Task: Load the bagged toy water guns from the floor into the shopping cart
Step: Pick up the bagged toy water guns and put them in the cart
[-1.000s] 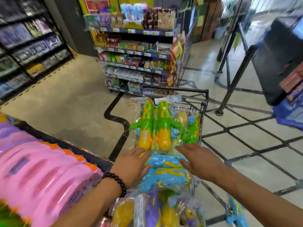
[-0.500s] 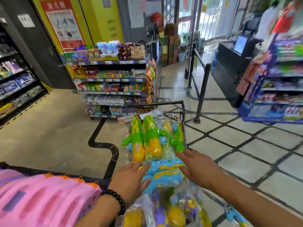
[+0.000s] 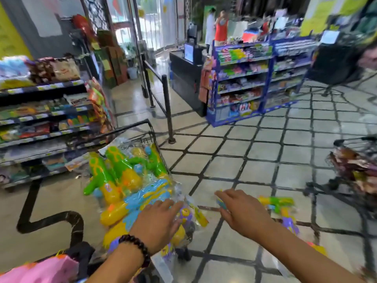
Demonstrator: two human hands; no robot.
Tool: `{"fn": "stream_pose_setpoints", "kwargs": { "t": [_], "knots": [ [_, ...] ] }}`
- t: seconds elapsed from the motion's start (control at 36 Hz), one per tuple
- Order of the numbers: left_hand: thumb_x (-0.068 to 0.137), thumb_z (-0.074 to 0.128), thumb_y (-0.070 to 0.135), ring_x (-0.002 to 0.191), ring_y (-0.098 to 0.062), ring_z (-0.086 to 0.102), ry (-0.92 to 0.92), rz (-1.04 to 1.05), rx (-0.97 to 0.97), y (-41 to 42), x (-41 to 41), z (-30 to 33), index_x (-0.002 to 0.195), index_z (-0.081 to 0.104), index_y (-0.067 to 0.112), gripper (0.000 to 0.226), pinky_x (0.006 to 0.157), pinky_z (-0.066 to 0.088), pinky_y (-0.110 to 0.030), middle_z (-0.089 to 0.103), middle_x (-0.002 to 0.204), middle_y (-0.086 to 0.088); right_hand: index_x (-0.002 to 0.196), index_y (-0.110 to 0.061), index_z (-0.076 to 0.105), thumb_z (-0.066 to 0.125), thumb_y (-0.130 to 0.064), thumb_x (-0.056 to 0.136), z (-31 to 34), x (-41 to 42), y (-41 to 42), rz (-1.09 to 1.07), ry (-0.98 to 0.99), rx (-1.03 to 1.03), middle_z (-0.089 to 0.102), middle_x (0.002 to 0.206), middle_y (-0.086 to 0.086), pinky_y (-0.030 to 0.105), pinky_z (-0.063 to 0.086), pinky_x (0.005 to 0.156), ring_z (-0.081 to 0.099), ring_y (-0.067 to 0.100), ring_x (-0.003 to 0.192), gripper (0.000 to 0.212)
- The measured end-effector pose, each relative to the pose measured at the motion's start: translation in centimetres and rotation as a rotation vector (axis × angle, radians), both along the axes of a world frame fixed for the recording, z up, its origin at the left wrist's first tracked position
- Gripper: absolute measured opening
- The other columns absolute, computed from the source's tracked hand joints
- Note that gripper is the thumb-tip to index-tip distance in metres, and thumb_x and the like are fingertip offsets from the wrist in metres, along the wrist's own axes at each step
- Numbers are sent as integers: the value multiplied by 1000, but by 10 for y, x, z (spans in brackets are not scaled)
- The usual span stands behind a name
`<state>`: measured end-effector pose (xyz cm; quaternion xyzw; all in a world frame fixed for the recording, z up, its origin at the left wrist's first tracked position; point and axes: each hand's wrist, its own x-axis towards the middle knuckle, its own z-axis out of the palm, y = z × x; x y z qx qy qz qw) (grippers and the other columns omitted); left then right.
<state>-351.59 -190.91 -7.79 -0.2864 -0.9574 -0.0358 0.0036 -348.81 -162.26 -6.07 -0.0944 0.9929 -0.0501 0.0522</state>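
The shopping cart (image 3: 152,131) is full of bagged water guns (image 3: 122,174). They are green, yellow and blue, and they lie in a heap that comes up over the top of the cart. Their long sides run from near the person out to the far end of the cart, leaning a bit to the left.

The left hand (image 3: 157,223) lies flat on top of the heap, at the near end. Its fingers are spread out and it grips nothing. A dark bead bracelet (image 3: 135,245) is on that wrist.

The right hand (image 3: 242,211) is off to the right of the cart, out over the tiled floor (image 3: 244,160). Its fingers are open and loose, and it holds nothing. The two hands are apart.

One more bagged water gun on the floor (image 3: 277,203) lies just past the right hand. It is yellow and green. Its long side goes left to right. The picture is too blurry to see which end is the front.
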Motion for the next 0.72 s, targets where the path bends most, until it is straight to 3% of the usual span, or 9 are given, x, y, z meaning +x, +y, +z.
{"fn": "stream_pose_setpoints", "kwargs": {
  "t": [0.17, 0.31, 0.42, 0.64, 0.72],
  "knots": [
    [90, 41, 54, 91, -19, 69, -35, -200, 3, 78, 21, -3, 130, 60, 36, 48, 66, 58, -37, 68, 112, 10, 148, -28, 44, 29, -52, 95, -6, 76, 69, -192, -3, -20, 60, 134, 1, 45, 56, 88, 59, 30, 116, 60],
    [90, 42, 56, 87, -17, 68, -11, -310, 3, 147, 53, 1, 130, 57, 37, 46, 65, 57, -36, 67, 107, 12, 150, -26, 47, 53, -43, 97, -6, 147, 124, -352, 28, -41, 59, 138, 1, 43, 56, 89, 59, 30, 123, 55],
    [95, 33, 55, 103, -23, 65, -47, -400, -7, 206, 90, -3, 138, 52, 37, 51, 78, 57, -43, 64, 121, 8, 154, -31, 37, 46, -45, 103, -3, 211, 162, -456, 19, -41, 52, 146, -3, 40, 50, 94, 53, 25, 129, 54],
    [98, 31, 57, 110, -25, 64, -44, -528, 34, 318, 197, -18, 141, 48, 38, 50, 85, 56, -42, 62, 129, 9, 150, -32, 41, 47, -47, 99, -19, 357, 253, -608, -23, -54, 57, 141, -4, 42, 55, 90, 58, 27, 121, 54],
    [96, 39, 54, 101, -22, 67, -14, -559, 40, 353, 237, -21, 137, 49, 38, 45, 76, 59, -40, 65, 123, 10, 148, -35, 41, 45, -49, 100, -19, 407, 285, -653, -22, -35, 56, 133, -7, 42, 54, 87, 57, 25, 120, 50]
  ]
}}
